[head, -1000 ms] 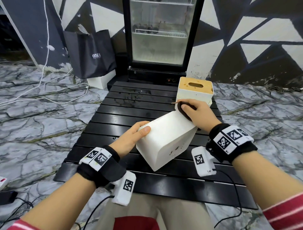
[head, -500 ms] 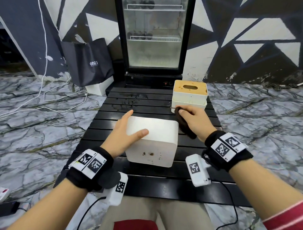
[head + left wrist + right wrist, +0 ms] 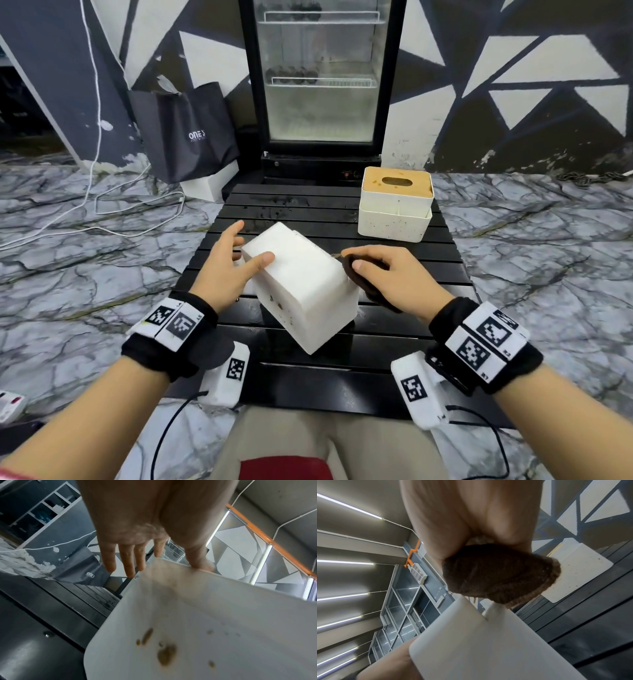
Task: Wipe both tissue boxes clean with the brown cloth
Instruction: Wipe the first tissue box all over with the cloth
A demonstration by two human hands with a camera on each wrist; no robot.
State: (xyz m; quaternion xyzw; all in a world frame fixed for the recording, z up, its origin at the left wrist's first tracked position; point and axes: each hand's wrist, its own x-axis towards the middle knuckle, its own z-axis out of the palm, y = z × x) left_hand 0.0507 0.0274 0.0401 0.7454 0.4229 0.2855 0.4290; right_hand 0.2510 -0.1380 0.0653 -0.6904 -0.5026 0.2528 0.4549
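While brown spots remain on near tissue box point(image 3: 301, 284), left hand point(image 3: 227, 265) steadies it open-fingered; right hand point(image 3: 394, 274) grips brown cloth point(image 3: 356, 275); upper-right tissue box point(image 3: 394, 209) unwiped.

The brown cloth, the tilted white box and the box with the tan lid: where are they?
brown cloth point(image 3: 498, 574), right wrist view, its bunched middle
tilted white box point(image 3: 301, 284), head view, its top face
box with the tan lid point(image 3: 394, 226), head view, its speckled front wall

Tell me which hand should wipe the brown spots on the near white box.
Right. The right hand already grips the brown cloth beside the near tissue box, while the left hand steadies that box, thumb on top. The stains face the person.
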